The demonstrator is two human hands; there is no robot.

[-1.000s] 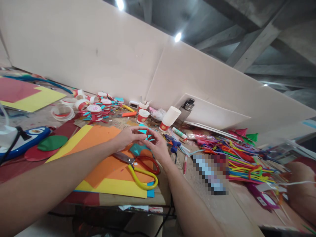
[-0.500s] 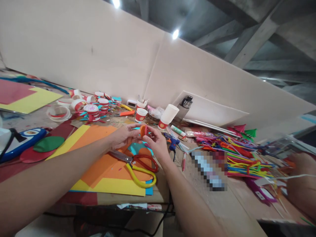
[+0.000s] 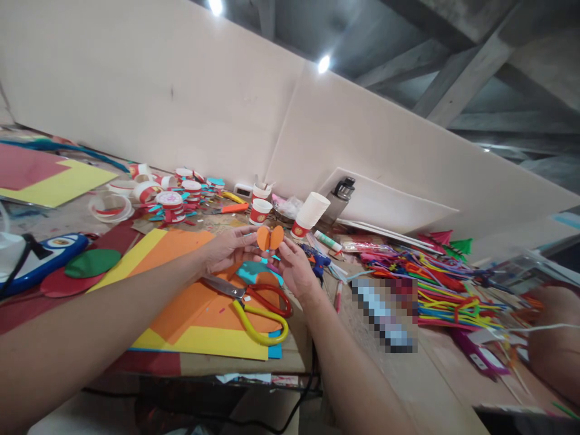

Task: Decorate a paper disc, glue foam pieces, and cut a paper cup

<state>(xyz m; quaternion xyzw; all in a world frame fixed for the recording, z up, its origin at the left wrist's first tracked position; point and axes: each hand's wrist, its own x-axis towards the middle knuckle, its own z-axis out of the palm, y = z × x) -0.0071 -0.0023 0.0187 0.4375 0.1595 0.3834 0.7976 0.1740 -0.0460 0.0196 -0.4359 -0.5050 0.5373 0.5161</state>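
Two small orange paper ovals [image 3: 276, 237] stand side by side over the table, the left one showing a crease. My left hand [image 3: 231, 248] pinches the left oval between thumb and fingers. My right hand [image 3: 292, 264] grips the right oval by its edge. I cannot tell whether the two are joined. Below my hands lie scissors [image 3: 240, 295] with one red and one yellow handle, resting on orange paper sheets [image 3: 181, 302]. Blue paper scraps [image 3: 249, 272] show beside them, and yellow paper [image 3: 212, 342] sticks out underneath.
Paper cups [image 3: 260, 211] and cup figures [image 3: 171, 207] stand toward the wall. Right of my hands are a blue glue gun [image 3: 321, 263], a glue stick [image 3: 328, 241] and many pipe cleaners [image 3: 448, 302]. Another person's arm [image 3: 555, 338] is at the far right. Green and red discs [image 3: 93, 263] lie left.
The orange paper was bunched together between my fingers; now it shows as two ovals spread apart. My hands have separated slightly, and the scissors stay put.
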